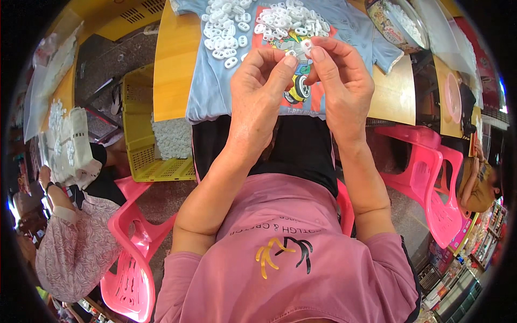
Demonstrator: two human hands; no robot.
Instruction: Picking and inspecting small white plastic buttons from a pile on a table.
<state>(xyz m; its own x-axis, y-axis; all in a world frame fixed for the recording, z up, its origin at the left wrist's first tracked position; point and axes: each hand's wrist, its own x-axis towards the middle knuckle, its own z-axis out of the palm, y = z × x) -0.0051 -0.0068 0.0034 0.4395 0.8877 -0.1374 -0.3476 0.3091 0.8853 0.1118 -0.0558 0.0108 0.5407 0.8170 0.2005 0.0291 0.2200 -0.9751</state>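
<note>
Across the yellowish counter (173, 81) lies a blue shirt (207, 89), with white pieces (291, 19) heaped on its far part and a yellow crate (135, 99) to the left. Over the shirt, the left hand (256, 89) pinches a small piece (291, 53); the right hand (344, 86), just beside it, pinches a second piece (306, 46).

Lettering noted on the pink shirt (285, 226), lower centre of the frame, above an emblem. Further lettering on the blue shirt (215, 91), upper centre, beneath its print, and on the tub (393, 27), upper right.
</note>
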